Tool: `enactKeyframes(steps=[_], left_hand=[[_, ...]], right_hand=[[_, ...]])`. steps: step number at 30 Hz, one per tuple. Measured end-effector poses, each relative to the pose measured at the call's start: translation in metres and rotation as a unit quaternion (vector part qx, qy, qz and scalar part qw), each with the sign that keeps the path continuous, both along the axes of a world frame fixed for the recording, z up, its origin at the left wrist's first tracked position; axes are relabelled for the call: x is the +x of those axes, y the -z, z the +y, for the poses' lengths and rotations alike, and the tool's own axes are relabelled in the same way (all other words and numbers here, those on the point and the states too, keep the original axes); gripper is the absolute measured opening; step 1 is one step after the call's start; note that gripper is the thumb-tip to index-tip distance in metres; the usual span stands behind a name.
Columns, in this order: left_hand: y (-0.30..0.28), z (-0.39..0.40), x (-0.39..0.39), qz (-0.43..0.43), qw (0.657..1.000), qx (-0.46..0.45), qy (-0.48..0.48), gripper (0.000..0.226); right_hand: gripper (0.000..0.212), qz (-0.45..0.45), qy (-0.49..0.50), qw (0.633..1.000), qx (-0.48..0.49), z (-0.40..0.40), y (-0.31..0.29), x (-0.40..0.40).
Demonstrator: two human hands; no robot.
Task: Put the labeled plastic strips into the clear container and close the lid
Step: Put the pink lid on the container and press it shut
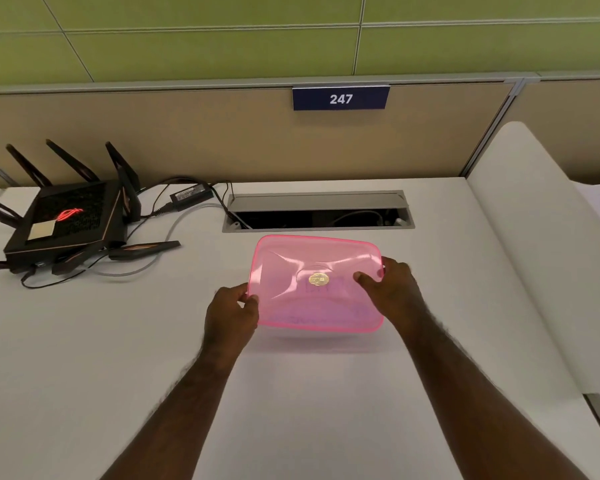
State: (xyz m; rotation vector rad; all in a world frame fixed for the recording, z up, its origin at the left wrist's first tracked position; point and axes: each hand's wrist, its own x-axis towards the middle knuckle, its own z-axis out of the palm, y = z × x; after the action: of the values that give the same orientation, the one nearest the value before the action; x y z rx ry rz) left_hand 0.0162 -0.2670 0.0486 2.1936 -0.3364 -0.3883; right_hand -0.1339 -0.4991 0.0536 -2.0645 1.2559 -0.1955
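Here both forearms reach forward over the white desk (84, 341). The left hand (231, 315) pinches the pink lid (302, 265) at its near-left corner, thumb on top, fingers curled under. The right hand (390, 289) grips the lid's right edge, thumb pressed flat on top. The lid covers the container, which sits mid-desk, just before the cable slot (317, 211). Faint strips show through the pink, blurred.
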Motion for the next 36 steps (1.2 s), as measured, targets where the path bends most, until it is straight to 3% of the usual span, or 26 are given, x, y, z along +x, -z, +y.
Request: enactKeyframes(steps=[6,15,20,24,29,36], left_hand=[[0.001,-0.003,0.006,0.057,0.997,0.049,0.000,0.042],[-0.001,-0.006,0.015,0.149,0.988,0.039,-0.015,0.038],[-0.015,-0.028,0.034,0.137,0.989,0.048,0.038,0.024],[-0.019,-0.061,0.062,0.171,0.985,0.012,-0.005,0.037],[-0.009,-0.086,0.074,0.130,0.990,0.053,-0.027,0.053],[-0.002,-0.089,0.074,0.153,0.987,0.016,-0.046,0.048]], right_hand=[[0.069,0.044,-0.010,0.999,0.014,-0.003,0.000,0.007],[0.066,0.040,-0.016,0.999,0.024,-0.007,0.004,0.015],[0.067,0.012,-0.015,0.997,0.071,-0.009,0.007,0.015],[0.068,-0.006,0.003,0.996,0.090,-0.010,0.007,0.014],[0.067,-0.023,0.013,0.989,0.146,-0.016,0.004,0.015],[0.047,-0.059,0.011,0.969,0.238,-0.035,-0.002,0.028]])
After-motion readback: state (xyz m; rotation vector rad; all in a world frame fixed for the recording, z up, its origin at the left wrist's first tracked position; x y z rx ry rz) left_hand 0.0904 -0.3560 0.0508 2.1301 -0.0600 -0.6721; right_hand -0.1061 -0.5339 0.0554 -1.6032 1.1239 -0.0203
